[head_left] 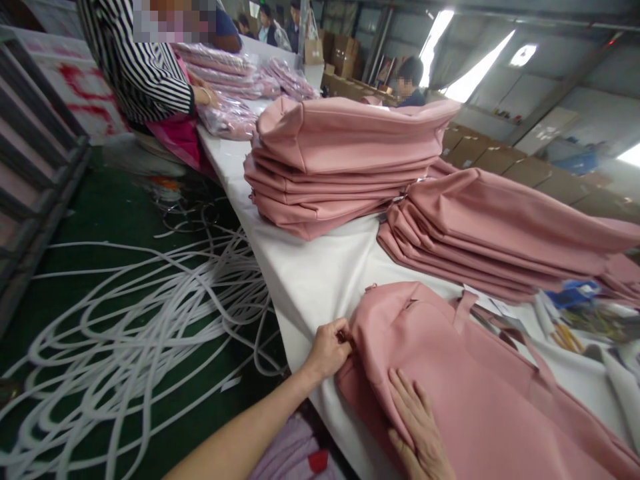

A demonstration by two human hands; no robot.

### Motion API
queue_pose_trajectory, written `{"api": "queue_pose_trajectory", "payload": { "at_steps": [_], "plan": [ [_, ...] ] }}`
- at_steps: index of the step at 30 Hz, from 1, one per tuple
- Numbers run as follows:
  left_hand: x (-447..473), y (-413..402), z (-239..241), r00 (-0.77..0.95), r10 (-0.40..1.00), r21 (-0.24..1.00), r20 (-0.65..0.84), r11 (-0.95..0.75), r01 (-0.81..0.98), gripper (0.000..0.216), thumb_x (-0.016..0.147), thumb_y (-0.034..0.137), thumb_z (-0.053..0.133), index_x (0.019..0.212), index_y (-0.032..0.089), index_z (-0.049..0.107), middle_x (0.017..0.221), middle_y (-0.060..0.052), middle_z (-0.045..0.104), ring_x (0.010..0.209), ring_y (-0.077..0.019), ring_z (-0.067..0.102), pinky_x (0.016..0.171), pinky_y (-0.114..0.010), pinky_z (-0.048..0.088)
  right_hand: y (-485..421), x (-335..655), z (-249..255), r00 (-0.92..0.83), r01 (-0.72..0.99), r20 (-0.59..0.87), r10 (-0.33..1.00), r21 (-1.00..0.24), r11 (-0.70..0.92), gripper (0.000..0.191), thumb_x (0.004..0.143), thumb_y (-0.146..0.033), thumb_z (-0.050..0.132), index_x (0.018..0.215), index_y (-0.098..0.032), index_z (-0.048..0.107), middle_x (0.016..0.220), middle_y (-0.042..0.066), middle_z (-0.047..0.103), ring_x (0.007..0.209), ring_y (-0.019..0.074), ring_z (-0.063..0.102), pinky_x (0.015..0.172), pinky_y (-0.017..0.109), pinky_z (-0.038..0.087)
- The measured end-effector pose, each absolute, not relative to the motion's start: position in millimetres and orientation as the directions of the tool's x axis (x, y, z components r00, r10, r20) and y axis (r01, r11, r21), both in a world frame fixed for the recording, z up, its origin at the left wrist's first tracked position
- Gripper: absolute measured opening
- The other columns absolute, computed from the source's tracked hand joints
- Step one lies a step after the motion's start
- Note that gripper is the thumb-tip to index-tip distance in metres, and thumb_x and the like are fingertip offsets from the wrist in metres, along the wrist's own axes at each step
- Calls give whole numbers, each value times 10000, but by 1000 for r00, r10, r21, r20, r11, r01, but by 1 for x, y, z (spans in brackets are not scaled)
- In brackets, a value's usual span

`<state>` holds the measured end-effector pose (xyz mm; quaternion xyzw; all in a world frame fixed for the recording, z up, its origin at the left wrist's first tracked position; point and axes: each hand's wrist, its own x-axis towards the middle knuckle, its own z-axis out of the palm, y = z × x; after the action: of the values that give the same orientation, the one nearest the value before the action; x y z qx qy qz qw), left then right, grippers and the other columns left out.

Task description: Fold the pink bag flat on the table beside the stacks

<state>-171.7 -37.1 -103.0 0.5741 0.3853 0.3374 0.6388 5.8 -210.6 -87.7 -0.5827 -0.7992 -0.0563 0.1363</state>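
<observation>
fingers point(343, 333) of the left hand point(327, 350) pinch the near edge of the pink bag point(450, 380) lying on the white surface point(320, 280); the right hand point(417, 427) rests flat and unclenched on it. a hard tug might slide the bag off the edge.

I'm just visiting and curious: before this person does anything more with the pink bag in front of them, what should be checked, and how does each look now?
1. Left hand pinching the edge of the pink bag: ok, fingers closed on it.
2. Right hand pressing the bag flat: ok, palm down on it.
3. Bag fully on the white table: not ok, its near corner overhangs the edge.
4. Stacks of pink bags clear of the hands: ok.
5. What the left fingers grip, zipper or seam: cannot tell.
</observation>
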Motion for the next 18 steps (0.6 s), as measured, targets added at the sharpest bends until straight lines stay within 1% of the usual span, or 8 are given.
{"api": "queue_pose_trajectory", "payload": {
  "at_steps": [3,6,8,10,12,14,16,18],
  "plan": [
    [-167,-45,-106,394,896,964,-204,254,-77,179,565,200,554,625,203,386,563,70,435,508,-82,405,493,-209,319,-212,6,-86,-294,945,254,922,-66,320,545,1017,-376,312,1505,-154,214,1468,120,373,1355,280,323,1119,469,300],
    [-165,-45,-103,387,869,919,-309,377,-113,225,523,200,539,650,217,354,534,86,423,402,-69,364,402,-206,283,-213,5,-84,-299,944,263,917,-61,325,544,1011,-350,334,1507,-160,216,1470,116,369,1350,276,333,1126,462,291],
    [-167,-42,-100,405,841,895,-360,434,-105,239,511,190,519,702,219,378,556,82,460,381,-72,376,370,-202,268,-213,5,-84,-305,943,256,917,-57,329,545,1009,-336,349,1508,-164,214,1467,108,377,1348,267,338,1133,448,278],
    [-170,-37,-98,431,818,889,-381,452,-72,276,504,170,510,771,201,449,593,60,520,403,-82,420,373,-196,276,-212,5,-85,-318,939,250,914,-50,340,549,1009,-345,353,1508,-164,210,1462,107,385,1351,267,334,1137,447,266],
    [-175,-33,-96,462,810,908,-362,418,-21,274,517,151,514,790,172,525,608,28,571,451,-97,478,415,-202,326,-212,5,-87,-318,939,238,918,-54,339,549,1014,-362,334,1509,-164,203,1464,110,382,1357,273,322,1139,459,252],
    [-179,-31,-95,476,826,944,-303,328,32,188,557,133,517,735,160,568,602,13,587,517,-113,523,493,-216,380,-212,6,-88,-313,939,246,917,-67,339,546,1017,-375,312,1507,-159,209,1462,115,385,1357,278,323,1139,467,247],
    [-184,-31,-91,479,848,974,-227,212,85,117,617,118,503,695,167,575,592,19,574,565,-118,537,556,-223,392,-211,7,-87,-315,936,259,913,-75,344,547,1013,-377,319,1504,-157,224,1449,117,405,1346,278,342,1134,462,263],
    [-188,-31,-86,492,855,985,-165,115,130,129,670,109,483,725,180,575,585,35,555,563,-117,524,567,-224,378,-211,7,-85,-321,934,250,913,-77,349,549,1008,-371,339,1505,-166,228,1441,115,415,1332,275,367,1125,451,291]
  ]
}}
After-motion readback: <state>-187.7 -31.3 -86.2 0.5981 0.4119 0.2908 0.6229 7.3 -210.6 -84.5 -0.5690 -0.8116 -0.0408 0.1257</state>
